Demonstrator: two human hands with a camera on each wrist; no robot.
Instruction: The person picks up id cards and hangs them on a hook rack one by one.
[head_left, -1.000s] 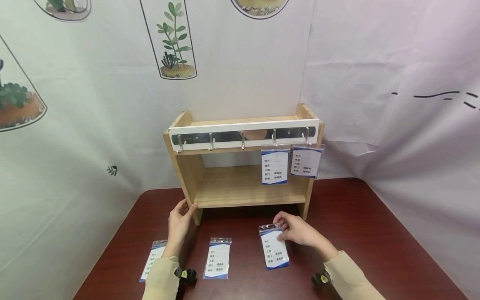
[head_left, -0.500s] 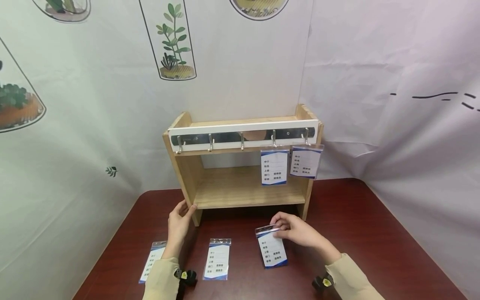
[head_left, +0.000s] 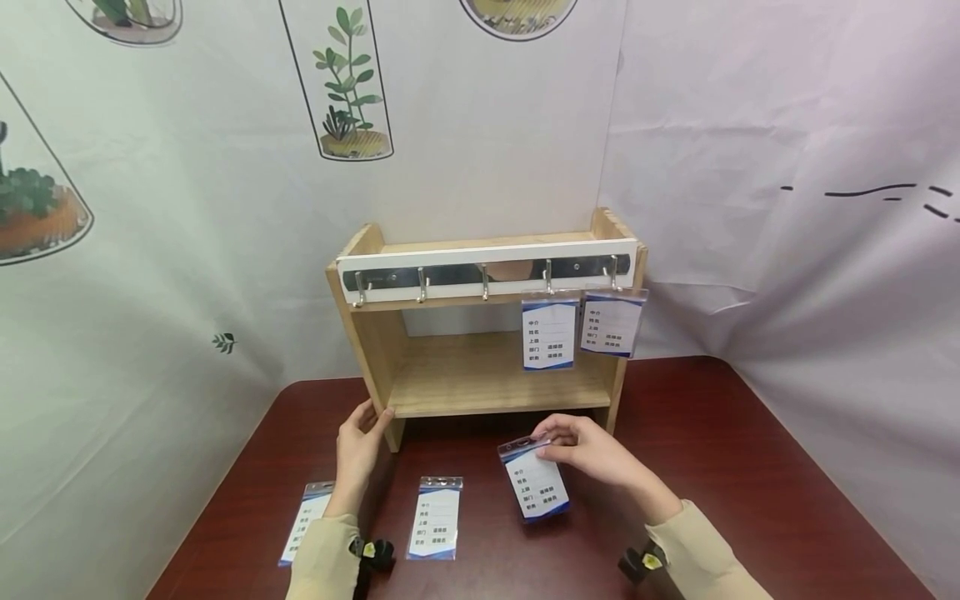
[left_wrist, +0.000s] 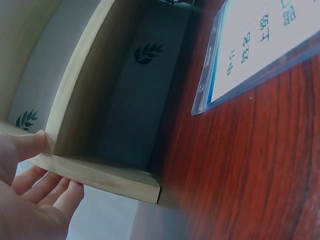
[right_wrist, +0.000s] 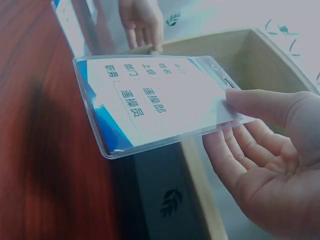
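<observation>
In the head view my right hand point(head_left: 588, 450) pinches a badge holder point(head_left: 536, 485) near its top corner, above the dark red table point(head_left: 480, 575). The right wrist view has the thumb on the printed face of this badge holder point(right_wrist: 150, 100), with the fingers behind it. My left hand point(head_left: 357, 454) grips the lower left side of the wooden shelf point(head_left: 465, 379). In the left wrist view, that hand point(left_wrist: 35, 200) has its thumb by the shelf board and its fingers on the outside of the side panel point(left_wrist: 110, 177).
Along the shelf's top runs a white hook rail point(head_left: 435, 255) with several metal hooks. Two badge holders hang at its right end, a flat one point(head_left: 549, 337) and a slightly tilted one point(head_left: 611, 325). Another badge holder point(head_left: 435, 525) lies mid-table; one more point(head_left: 303, 518) is partly behind the left forearm.
My right hand has moved slightly left and up with the badge holder, which has risen and tilted further. The left hand stays on the shelf's side.
</observation>
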